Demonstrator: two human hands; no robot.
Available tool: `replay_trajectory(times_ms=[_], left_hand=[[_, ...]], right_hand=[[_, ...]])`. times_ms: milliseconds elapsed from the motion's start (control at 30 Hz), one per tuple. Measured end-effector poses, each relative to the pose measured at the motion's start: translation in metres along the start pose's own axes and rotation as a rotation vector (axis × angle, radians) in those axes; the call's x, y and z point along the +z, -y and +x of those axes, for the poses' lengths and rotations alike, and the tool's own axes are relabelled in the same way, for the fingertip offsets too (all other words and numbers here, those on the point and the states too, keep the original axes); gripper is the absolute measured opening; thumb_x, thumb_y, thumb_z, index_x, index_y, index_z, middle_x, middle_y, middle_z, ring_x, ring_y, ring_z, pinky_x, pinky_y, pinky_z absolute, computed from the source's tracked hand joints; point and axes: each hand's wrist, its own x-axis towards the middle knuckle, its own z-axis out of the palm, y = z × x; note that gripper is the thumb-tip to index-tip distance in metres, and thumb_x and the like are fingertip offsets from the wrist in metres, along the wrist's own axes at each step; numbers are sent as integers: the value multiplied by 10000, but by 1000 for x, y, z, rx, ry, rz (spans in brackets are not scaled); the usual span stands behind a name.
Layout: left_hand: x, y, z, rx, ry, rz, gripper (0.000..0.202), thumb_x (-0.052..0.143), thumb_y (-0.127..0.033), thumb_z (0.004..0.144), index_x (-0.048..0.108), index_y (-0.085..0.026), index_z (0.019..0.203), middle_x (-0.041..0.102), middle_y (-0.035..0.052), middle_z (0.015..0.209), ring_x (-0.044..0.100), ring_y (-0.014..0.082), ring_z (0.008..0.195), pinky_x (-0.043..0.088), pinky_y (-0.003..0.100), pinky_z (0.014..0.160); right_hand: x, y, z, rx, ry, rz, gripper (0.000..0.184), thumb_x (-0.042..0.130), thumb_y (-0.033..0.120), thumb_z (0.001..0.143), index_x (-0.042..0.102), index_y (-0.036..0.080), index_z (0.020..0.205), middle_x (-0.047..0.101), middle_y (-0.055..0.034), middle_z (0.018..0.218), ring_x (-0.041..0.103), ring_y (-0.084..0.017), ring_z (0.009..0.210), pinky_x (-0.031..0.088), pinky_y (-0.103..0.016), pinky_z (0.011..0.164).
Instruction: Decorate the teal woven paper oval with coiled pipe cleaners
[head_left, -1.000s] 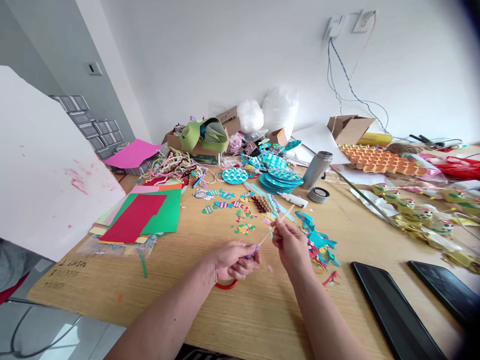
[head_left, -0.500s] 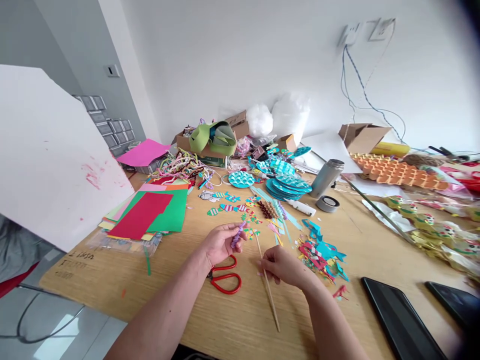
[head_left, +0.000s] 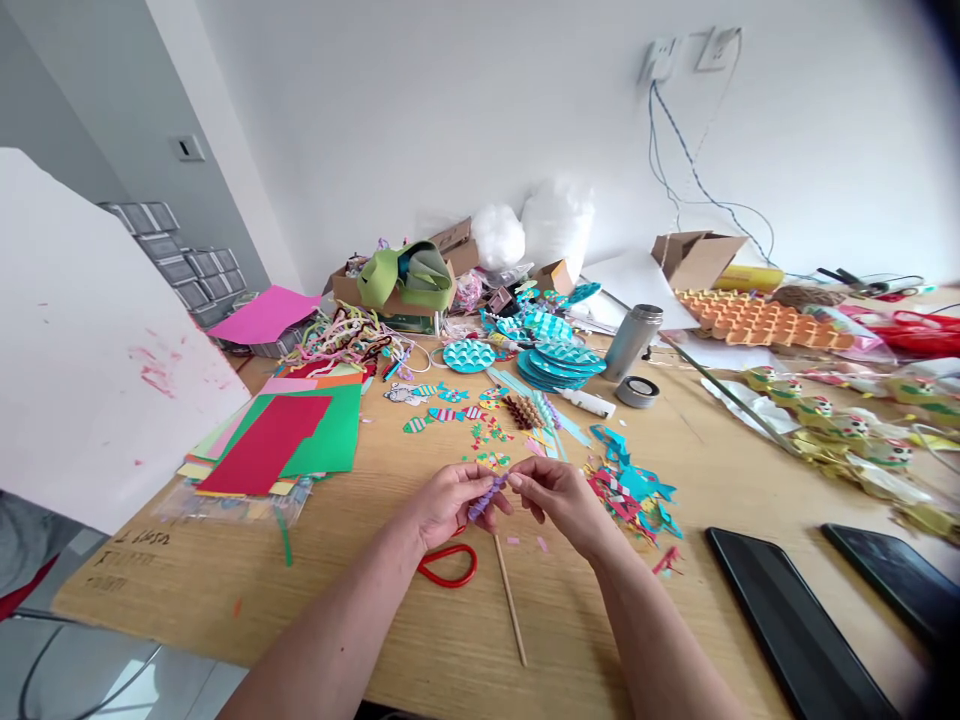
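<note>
My left hand (head_left: 454, 500) is closed round a purple coiled pipe cleaner (head_left: 486, 498), which slants up to the right between the fingers. The thumb and forefinger of my right hand (head_left: 551, 495) pinch its upper end. Beneath the hands, a thin wooden stick (head_left: 511, 605) lies on the table, its far part hidden by them. Red-handled scissors (head_left: 450, 582) rest just below my left hand, which covers their blades. Beyond the hands, several more coiled pipe cleaners (head_left: 523, 412) in brown, tan, teal and purple lie side by side.
Coloured paper sheets (head_left: 262, 445) are stacked at left, near a white board (head_left: 97, 350). Paper fish (head_left: 448, 413), blue plates (head_left: 559, 368) and a steel flask (head_left: 634, 340) lie beyond. Blue and red scraps (head_left: 637, 485) and a black phone (head_left: 787, 620) are at right.
My right hand has left the wooden stick and moved up and left to the purple pipe cleaner's end. My left hand has lowered slightly, now covering more of the scissors. The view has shifted right.
</note>
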Motion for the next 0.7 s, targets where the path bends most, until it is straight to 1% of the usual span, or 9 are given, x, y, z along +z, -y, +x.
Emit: replay_trajectory(times_ms=[133,300,533,633,700], left_hand=[[5,0,0,-26,-12,32,236,660,-312,754,589,-110,854,667,77,690,553,95,473,487,239,511],[11,-2,-2,-58,-41,67,267,690,-356,718,570,-122,763,650,55,633,552,96,460,465,220,482],[8,3,0,-55,-28,98,300,706,-388,689,568,-124,724,614,20,574,551,95,453,451,207,463],[8,4,0,-57,-30,84,306,704,-390,694,574,-119,748,637,36,605,565,100,463,460,215,481],[10,2,-2,-60,-29,59,320,696,-400,705,586,-112,795,665,64,655,597,120,502,482,242,526]], right_hand=[[3,0,0,10,23,59,361,645,517,712,576,163,694,486,50,515,383,-68,413,309,-198,389],[4,3,-2,36,29,84,346,655,494,711,567,160,683,473,55,507,389,-65,412,307,-196,391],[7,4,-2,77,20,42,276,637,404,727,544,160,638,467,54,480,390,-67,406,273,-198,390],[8,3,-1,80,9,62,267,628,399,725,542,161,639,452,60,470,375,-65,396,273,-199,385],[8,2,0,76,-17,92,278,620,414,729,538,163,640,456,59,478,372,-64,398,284,-200,384]])
